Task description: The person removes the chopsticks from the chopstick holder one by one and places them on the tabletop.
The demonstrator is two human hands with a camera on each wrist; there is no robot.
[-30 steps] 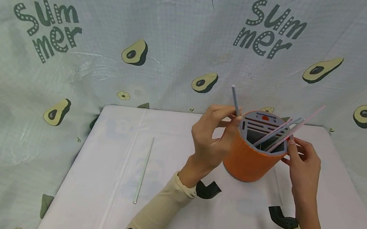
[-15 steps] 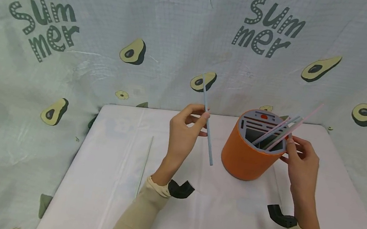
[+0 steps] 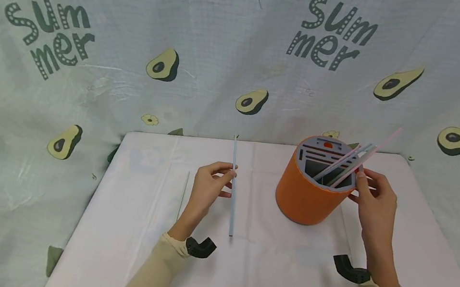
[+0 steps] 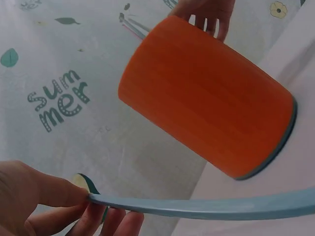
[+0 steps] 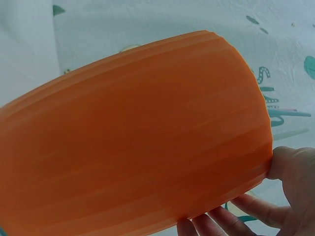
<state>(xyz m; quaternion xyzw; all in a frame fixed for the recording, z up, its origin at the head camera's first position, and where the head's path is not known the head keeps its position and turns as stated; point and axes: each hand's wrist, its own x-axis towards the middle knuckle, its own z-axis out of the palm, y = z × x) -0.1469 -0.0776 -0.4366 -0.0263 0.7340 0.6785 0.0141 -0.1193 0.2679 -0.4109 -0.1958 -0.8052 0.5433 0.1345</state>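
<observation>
Between thumb and fingers my left hand (image 3: pixel 208 186) pinches a pale blue drinking straw (image 3: pixel 232 207), held lengthwise over the left-middle of the table. In the left wrist view the blue straw (image 4: pixel 221 209) stretches right from the fingertips. My right hand (image 3: pixel 378 202) holds the right side of an orange cylindrical holder (image 3: pixel 307 197), thumb at its rim and fingers along its wall. The holder's grey top has slots and an open compartment, where several pink and bluish straws (image 3: pixel 342 163) lean to the right. Most of the orange wall (image 5: pixel 138 137) fills the right wrist view.
A thin pale green straw (image 3: pixel 184 191) lies on the white table (image 3: pixel 282 276), left of my left hand and partly hidden by the forearm. Behind the table hangs a sheet (image 3: pixel 209 39) printed with avocados and lettering.
My left hand has brought the blue straw away from the holder's left side, moving left and down toward the table. The right hand stays on the holder.
</observation>
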